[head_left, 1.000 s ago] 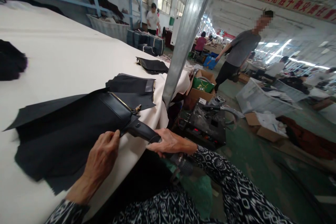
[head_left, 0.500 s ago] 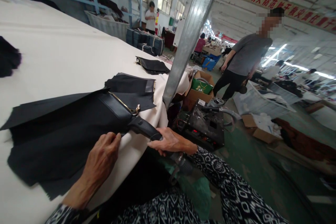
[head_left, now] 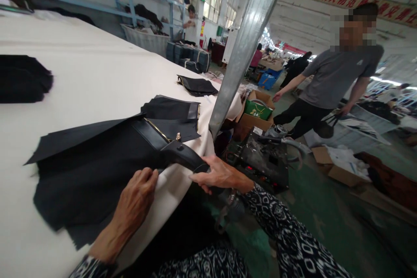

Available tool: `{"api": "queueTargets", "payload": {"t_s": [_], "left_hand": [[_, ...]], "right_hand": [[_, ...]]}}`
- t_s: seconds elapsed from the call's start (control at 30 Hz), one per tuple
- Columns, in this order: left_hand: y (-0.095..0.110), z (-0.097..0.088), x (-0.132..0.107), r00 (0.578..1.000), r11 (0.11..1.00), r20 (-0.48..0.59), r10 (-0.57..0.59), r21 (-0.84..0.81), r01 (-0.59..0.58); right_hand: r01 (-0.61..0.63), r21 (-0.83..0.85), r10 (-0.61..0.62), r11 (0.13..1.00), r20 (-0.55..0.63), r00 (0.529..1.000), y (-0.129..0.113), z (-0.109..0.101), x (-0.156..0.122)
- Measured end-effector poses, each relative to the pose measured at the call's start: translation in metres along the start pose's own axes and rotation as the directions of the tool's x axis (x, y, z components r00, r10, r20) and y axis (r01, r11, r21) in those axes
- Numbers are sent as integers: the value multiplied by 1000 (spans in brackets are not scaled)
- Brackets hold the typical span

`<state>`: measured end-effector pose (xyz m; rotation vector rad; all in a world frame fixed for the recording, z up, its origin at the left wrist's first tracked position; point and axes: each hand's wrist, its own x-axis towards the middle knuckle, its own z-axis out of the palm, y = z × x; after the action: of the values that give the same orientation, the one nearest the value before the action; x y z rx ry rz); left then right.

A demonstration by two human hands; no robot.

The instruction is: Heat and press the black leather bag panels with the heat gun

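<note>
Black fabric pieces point(head_left: 94, 165) lie on the white-covered table, with a smooth black band and a gold zipper point(head_left: 157, 130) along the right end. A gold zipper pull point(head_left: 178, 136) stands up there. My right hand point(head_left: 223, 175) is wrapped around the grip of a black handheld tool point(head_left: 184, 156), whose head rests at the fabric's edge beside the zipper. What it does there is hidden. My left hand point(head_left: 138, 193) is closed at the near edge of the fabric, fingertips pinching it close to the tool.
A folded black piece with a zipper point(head_left: 197, 85) lies farther back, and more black fabric point(head_left: 24, 79) at left. A slanted metal post point(head_left: 244, 47) rises at the table's edge. Beyond stand a black box with red lights point(head_left: 265, 163), a cardboard box point(head_left: 257, 113) and a walking person point(head_left: 339, 69).
The view has shifted left, so the table and hands sit farther right. Both hands keep their grips. The person in grey has walked closer, toward the right.
</note>
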<state>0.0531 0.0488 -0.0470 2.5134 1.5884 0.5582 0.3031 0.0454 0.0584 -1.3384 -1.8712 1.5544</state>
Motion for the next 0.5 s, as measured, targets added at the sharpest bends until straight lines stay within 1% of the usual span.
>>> {"api": "queueTargets", "payload": {"t_s": [0.07, 0.1, 0.17, 0.2, 0.23, 0.27, 0.33, 0.37, 0.4, 0.43, 0.5], "left_hand": [[0, -9, 5, 997, 997, 74, -32, -74, 37], [-2, -15, 9, 990, 990, 133, -41, -129, 58], [-13, -32, 20, 970, 964, 235, -65, -237, 122], [-22, -42, 28, 965, 951, 247, -89, -267, 156], [-34, -52, 37, 966, 945, 225, -124, -269, 184], [-47, -62, 47, 973, 950, 157, -168, -236, 202], [-76, -78, 68, 971, 967, -5, -239, -97, 237], [-91, -84, 80, 964, 965, -44, -262, -24, 261], [-105, -87, 91, 958, 959, -61, -280, 29, 282], [-117, -88, 102, 956, 955, -55, -289, 51, 291], [-137, -85, 122, 960, 960, 3, -279, 25, 279]], "right_hand": [[27, -9, -27, 1000, -29, 999, -13, -9, -6], [44, -12, -44, 999, -36, 998, -19, -13, -5], [69, -5, -70, 998, -43, 997, -26, -16, 2], [73, 10, -73, 997, -46, 996, -27, -16, 8], [68, 34, -67, 997, -51, 996, -27, -15, 15], [58, 63, -54, 996, -56, 997, -25, -14, 22], [41, 114, -34, 993, -58, 998, -19, -12, 34], [40, 129, -33, 991, -55, 998, -17, -11, 39], [42, 135, -35, 990, -49, 998, -15, -10, 42], [43, 135, -37, 990, -44, 998, -14, -9, 45], [33, 132, -28, 991, -42, 999, -16, -8, 49]]}}
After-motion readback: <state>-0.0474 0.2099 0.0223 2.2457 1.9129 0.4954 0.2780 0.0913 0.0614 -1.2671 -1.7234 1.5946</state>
